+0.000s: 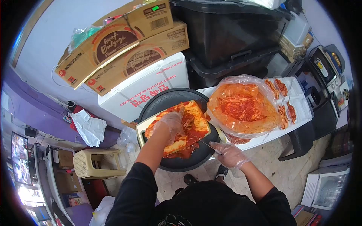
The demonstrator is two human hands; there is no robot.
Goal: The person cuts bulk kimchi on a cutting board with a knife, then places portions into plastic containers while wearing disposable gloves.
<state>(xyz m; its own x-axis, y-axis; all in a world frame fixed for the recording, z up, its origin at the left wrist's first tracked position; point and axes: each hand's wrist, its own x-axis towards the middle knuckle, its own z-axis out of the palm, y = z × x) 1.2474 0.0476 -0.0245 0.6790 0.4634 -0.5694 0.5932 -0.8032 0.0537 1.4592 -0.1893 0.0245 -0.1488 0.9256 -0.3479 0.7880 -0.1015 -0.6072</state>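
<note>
A cutting board (200, 107) smeared with red sauce lies on a round black tray (158, 100). Chopped red kimchi (188, 122) is heaped on the board, and some has spilled over its near edge. My left hand (169, 124), in a clear plastic glove, is closed over the kimchi and holds it down; part of the fingers is hidden in it. Gloved as well, my right hand (230, 154) grips a knife (205, 143) by its handle, the blade pointing left into the kimchi.
To the right, a plastic bag (245, 109) full of kimchi sits on a white surface beside clear trays (298, 94) with kimchi portions. Cardboard boxes (120, 45) and black bins (230, 34) stand behind. A beige stool (92, 164) is at left.
</note>
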